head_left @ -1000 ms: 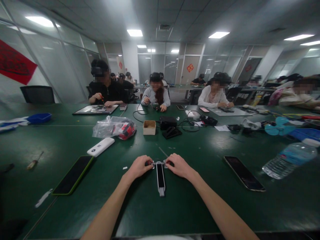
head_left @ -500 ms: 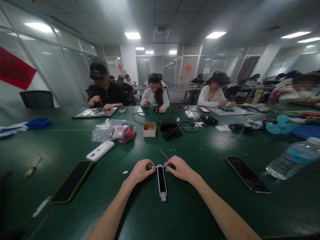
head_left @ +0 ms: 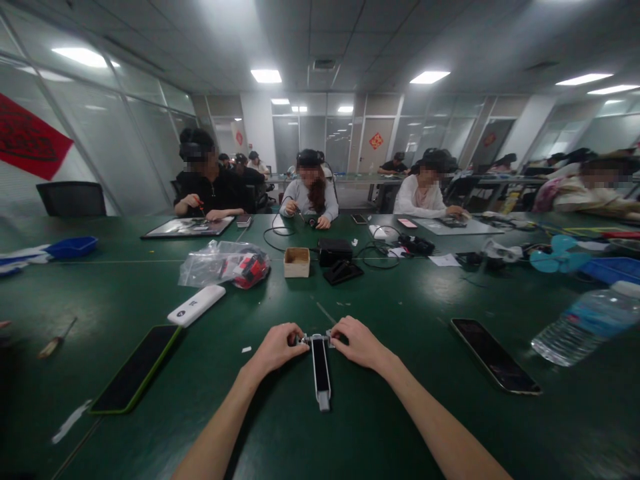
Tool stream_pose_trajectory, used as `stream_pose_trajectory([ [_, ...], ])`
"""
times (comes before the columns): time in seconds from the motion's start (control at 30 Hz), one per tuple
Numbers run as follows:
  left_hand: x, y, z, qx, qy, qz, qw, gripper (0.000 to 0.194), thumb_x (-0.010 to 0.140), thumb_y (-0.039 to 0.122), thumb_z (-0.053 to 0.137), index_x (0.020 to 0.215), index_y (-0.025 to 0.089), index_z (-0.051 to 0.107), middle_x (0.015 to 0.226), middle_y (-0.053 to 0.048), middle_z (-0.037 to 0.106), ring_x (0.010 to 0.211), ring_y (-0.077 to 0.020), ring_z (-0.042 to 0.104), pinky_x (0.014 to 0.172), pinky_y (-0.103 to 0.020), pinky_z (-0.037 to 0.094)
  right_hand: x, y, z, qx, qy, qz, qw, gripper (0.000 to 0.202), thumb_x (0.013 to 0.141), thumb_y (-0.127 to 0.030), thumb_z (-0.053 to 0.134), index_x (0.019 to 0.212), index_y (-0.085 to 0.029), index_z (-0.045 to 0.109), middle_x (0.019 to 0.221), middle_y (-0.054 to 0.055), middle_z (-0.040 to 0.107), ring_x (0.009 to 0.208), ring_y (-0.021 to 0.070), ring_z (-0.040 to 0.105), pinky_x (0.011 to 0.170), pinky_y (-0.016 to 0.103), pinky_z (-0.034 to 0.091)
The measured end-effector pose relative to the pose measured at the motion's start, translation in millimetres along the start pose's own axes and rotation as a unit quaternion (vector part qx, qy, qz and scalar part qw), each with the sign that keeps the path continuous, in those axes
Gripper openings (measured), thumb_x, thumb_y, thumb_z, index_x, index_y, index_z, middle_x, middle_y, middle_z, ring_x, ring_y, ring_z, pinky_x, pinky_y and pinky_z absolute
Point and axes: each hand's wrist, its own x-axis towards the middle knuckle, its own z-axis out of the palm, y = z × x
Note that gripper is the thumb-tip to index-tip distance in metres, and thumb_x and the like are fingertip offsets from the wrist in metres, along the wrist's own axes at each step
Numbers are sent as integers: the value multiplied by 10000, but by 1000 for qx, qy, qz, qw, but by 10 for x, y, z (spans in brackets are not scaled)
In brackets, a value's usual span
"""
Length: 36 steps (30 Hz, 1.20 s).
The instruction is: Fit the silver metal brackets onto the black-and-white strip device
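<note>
In the head view, the left hand (head_left: 281,347) and right hand (head_left: 357,341) keep their near-closed pinch on opposite ends of the crossbar of a slim, grey-rimmed, black-topped device (head_left: 321,370), flat on the glossy green table (head_left: 360,433); everything appears slightly lower than a second ago.

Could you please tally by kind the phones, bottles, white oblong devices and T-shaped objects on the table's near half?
Phones: 2 (green-edged phone, dark phone)
Bottle: 1
White oblong device: 1
T-shaped object: 1, between left hand and right hand
Total: 5
</note>
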Motion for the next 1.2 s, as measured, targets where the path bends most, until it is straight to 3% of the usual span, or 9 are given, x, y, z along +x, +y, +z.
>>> stream_pose_trajectory([
  [0.5,3,8,-7,-48,34,8,998,259,739,415,624,752,156,629,633,28,541,584,-121,470,546,-218,331,-2,16,-23,-3,-31,13,999,148,869,-285,528,896,-181,630,915,47,614,844,169,530,747,309,435],
  [0.73,8,26,-2,-28,36,37,998,308,827,416,509,765,161,670,698,-18,634,630,-147,533,584,-236,371,-2,-3,-45,3,-37,21,999,166,870,-304,520,906,-186,632,924,45,613,855,172,538,743,305,436],
  [0.93,12,18,-1,-37,143,16,989,432,883,444,407,635,150,603,579,9,559,555,-123,490,563,-227,346,-1,24,-46,-10,-27,15,999,176,862,-313,535,909,-181,641,889,45,622,831,170,543,740,298,432],
  [1.0,17,2,12,-14,128,29,991,417,896,430,393,678,153,616,619,-2,586,589,-133,516,582,-231,349,0,20,-58,-15,-23,18,999,178,860,-317,539,905,-180,644,880,47,626,819,170,545,729,293,434],
  [1.1,19,-4,37,9,60,72,996,385,905,405,397,715,167,633,679,-18,629,631,-145,548,600,-234,358,-1,3,-74,-25,-20,22,999,191,870,-322,527,904,-178,648,881,52,631,821,170,549,735,291,437],
  [1.2,16,16,48,5,75,85,994,398,908,395,398,674,169,628,652,-15,627,603,-137,543,594,-230,361,0,-14,-78,-32,-25,29,999,203,880,-322,512,904,-176,650,885,58,634,826,172,555,744,295,439],
])
